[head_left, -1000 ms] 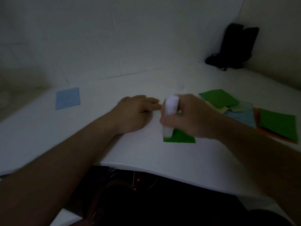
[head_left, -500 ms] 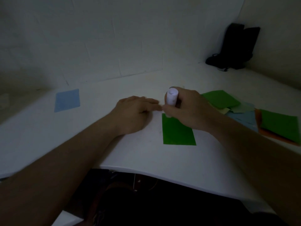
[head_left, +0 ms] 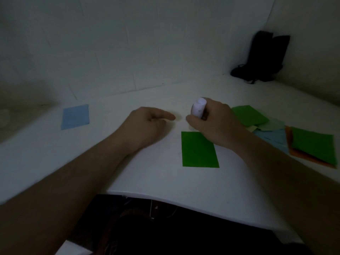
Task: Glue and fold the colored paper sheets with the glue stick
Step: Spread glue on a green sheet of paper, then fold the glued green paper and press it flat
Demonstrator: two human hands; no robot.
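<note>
Dim room, white curved-edge counter [head_left: 165, 177] set in a corner of white tiled walls; a black bag-like object [head_left: 261, 57] stands at the far right corner. A light blue paper sheet [head_left: 75, 116] lies alone at far left. A flat green paper rectangle [head_left: 199, 150] lies at centre, near the front edge. At right, a loose pile of green, pale green, blue and orange paper sheets [head_left: 294, 137]. No writing readable; the stick's label is blurred. Right hand [head_left: 213, 124] sits at the green rectangle's far edge, its grip closed around a white glue stick [head_left: 198, 108] held upright, top showing above the fingers. Left hand [head_left: 147, 126] rests on the counter just left of the rectangle, fingers relaxed, index finger extended toward the right hand, holding nothing.
</note>
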